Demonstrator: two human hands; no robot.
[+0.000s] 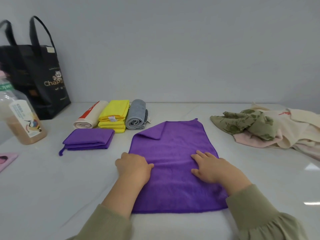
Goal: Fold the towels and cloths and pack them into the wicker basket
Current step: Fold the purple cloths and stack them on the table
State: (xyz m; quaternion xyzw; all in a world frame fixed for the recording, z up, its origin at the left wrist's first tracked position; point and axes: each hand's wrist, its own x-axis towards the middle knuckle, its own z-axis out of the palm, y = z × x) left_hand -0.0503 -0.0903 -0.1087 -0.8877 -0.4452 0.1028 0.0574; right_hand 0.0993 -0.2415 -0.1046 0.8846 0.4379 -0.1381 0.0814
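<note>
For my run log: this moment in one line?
left hand on purple cloth edge; right hand flat on it; far corner folded
</note>
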